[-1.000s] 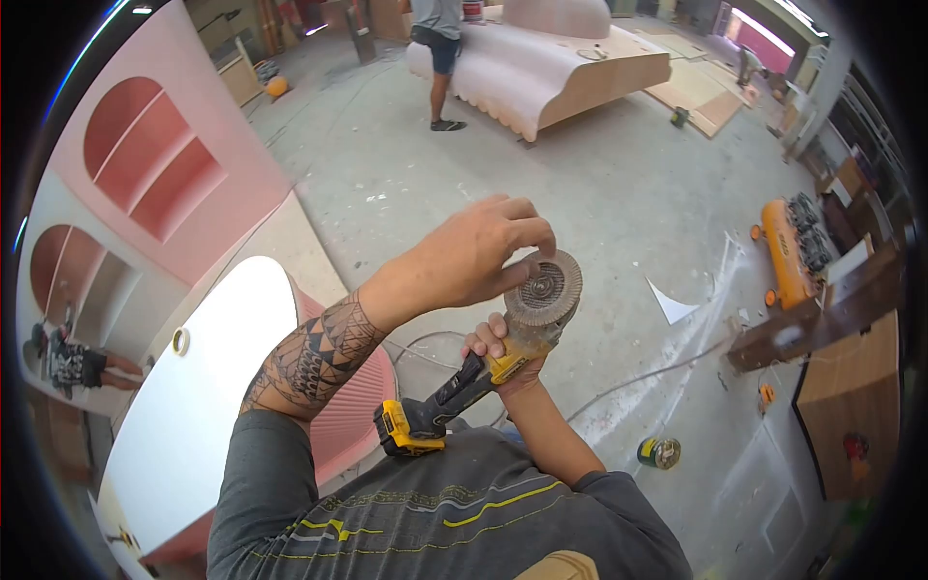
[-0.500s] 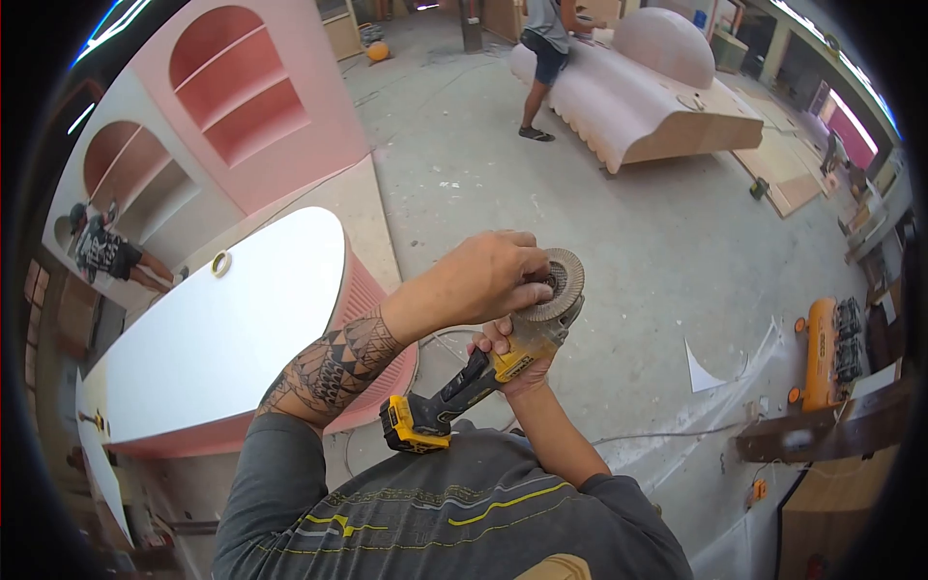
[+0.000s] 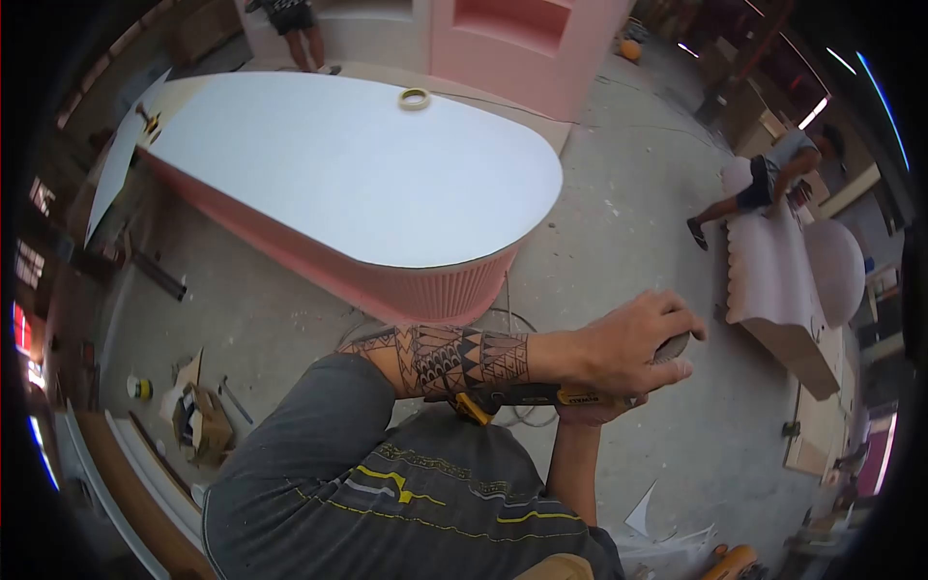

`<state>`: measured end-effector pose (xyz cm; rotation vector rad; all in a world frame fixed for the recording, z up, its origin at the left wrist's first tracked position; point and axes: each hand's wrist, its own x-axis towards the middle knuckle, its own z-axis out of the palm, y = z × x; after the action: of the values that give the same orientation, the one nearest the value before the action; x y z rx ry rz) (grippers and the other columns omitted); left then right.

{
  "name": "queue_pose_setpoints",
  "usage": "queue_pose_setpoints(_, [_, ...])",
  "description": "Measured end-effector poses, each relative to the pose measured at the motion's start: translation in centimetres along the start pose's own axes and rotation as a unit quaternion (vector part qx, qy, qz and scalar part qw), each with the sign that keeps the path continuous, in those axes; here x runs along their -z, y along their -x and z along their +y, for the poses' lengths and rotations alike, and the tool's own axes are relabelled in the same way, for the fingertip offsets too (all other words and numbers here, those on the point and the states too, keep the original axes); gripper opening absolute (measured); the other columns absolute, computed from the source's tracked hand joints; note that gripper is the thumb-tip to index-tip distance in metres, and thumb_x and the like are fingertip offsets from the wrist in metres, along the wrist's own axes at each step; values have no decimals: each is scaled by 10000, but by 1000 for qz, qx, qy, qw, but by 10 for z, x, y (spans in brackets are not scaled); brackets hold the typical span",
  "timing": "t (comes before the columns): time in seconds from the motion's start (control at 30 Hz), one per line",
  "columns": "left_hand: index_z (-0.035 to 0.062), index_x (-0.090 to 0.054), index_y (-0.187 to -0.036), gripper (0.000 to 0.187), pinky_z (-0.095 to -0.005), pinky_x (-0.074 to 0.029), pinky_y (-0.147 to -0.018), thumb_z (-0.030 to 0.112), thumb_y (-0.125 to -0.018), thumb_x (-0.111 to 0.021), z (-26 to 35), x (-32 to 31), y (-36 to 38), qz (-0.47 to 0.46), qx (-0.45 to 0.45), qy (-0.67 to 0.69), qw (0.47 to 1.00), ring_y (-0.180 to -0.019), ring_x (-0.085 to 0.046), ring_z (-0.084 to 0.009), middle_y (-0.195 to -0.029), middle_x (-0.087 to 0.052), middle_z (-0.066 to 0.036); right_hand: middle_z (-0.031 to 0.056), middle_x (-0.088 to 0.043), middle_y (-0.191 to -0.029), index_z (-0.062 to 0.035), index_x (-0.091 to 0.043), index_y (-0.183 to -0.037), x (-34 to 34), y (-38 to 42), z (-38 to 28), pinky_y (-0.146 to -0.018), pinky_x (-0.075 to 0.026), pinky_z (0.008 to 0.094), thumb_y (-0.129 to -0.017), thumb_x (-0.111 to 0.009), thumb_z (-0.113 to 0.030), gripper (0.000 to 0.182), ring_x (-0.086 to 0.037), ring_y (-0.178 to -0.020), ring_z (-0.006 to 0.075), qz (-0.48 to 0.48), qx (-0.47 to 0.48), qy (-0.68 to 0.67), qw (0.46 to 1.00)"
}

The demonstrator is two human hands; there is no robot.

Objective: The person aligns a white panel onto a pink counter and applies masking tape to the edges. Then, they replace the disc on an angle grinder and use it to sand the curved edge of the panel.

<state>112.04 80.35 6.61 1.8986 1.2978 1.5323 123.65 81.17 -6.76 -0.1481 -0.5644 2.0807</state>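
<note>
My left hand (image 3: 633,350), at the end of a tattooed forearm, curls over the grey flap disc (image 3: 673,346) with thumb and fingers at its edge. Most of the disc is hidden behind that hand. Beneath it, my right hand (image 3: 592,414) wraps around the body of a yellow and black cordless angle grinder (image 3: 527,394). The grinder lies almost level in front of my chest, its yellow battery (image 3: 474,408) towards the left. My left forearm covers part of the tool.
Ahead stands a pink fluted counter (image 3: 445,295) with a white top (image 3: 358,164); a tape roll (image 3: 414,99) lies on it. One person (image 3: 773,179) leans over a scalloped pink piece (image 3: 773,261); another (image 3: 290,24) stands at the back. An open cardboard box (image 3: 198,425) sits lower left.
My view has swung left, bringing the counter to the middle. The grinder has turned from slanting upward to nearly level, and my left hand now covers more of the disc.
</note>
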Motion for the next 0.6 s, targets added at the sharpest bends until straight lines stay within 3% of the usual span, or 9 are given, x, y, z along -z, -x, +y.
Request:
queue_pose_setpoints(0.03, [65,-604,-1400,576,-529,-461,-1103,384,-940,-737,-3,10,5,19,9,-7,1000,-1300,-510,-442,-1362,-530,-235,99,-508,-1563,-165,-378,-1633,-6,-3,3,-1161,-484,508,-983,-441,-812,919,-533,-1415,314,32,26,92,995])
queue_pose_setpoints(0.07, [85,-614,-1381,561,-532,-465,-1089,340,-898,-743,-8,24,12,23,-55,-1,998,-1277,-511,-428,-1344,-527,-218,104,-465,-1607,-157,-327,-1662,-15,-6,8,-1179,-472,501,-982,-467,-777,931,-502,-1455,318,-44,-11,22,999])
queue_pose_setpoints(0.1, [106,-625,-1362,555,-534,-470,-1076,296,-856,-749,-9,30,15,24,-119,4,993,-1253,-513,-415,-1326,-523,-201,104,-465,-1607,-157,-327,-1662,-18,-9,9,-1179,-472,501,-982,-467,-777,931,-502,-1455,318,-50,-26,23,998])
queue_pose_setpoints(0.2, [125,-640,-1324,545,-519,-477,-1092,254,-812,-778,-5,50,29,42,-161,6,986,-1235,-514,-405,-1303,-535,-194,126,-400,-1615,-68,-260,-1639,-33,-14,19,-1192,-464,458,-988,-541,-529,846,-481,-1467,283,-54,24,198,979])
queue_pose_setpoints(0.3, [134,-638,-1364,594,-514,-481,-1059,266,-799,-765,-10,68,46,52,-192,-8,980,-1208,-517,-387,-1320,-519,-174,121,-414,-1598,-72,-242,-1647,-41,-11,39,-1198,-461,464,-977,-554,-557,884,-470,-1482,291,-73,17,215,974])
queue_pose_setpoints(0.43, [129,-647,-1357,545,-503,-485,-1061,280,-842,-742,-26,82,41,55,-171,-27,983,-1222,-521,-380,-1316,-519,-177,127,-414,-1614,-84,-269,-1645,-40,-27,41,-1203,-462,483,-949,-565,-613,923,-472,-1485,307,-122,-49,147,980])
queue_pose_setpoints(0.5, [109,-556,-1510,631,-504,-450,-1141,342,-943,-705,-44,90,38,32,-67,-17,997,-1323,-509,-389,-1412,-503,-197,109,-470,-1619,-170,-377,-1652,-15,-39,38,-1193,-475,521,-909,-643,-710,957,-499,-1471,332,-99,-148,9,984])
queue_pose_setpoints(0.53, [109,-556,-1510,631,-504,-450,-1141,342,-943,-705,-55,90,40,41,-61,-26,997,-1323,-509,-389,-1412,-503,-197,112,-570,-1531,-167,-483,-1589,-9,-47,39,-1140,-511,525,-902,-636,-720,895,-573,-1395,340,-76,-168,0,983])
queue_pose_setpoints(0.6, [64,-326,-1678,804,-504,-380,-1228,422,-1031,-641,-81,84,42,204,15,-66,977,-1447,-458,-394,-1541,-443,-234,111,-623,-1461,-156,-530,-1546,8,-75,32,-1091,-537,522,-903,-627,-719,860,-619,-1327,338,-109,-202,1,973])
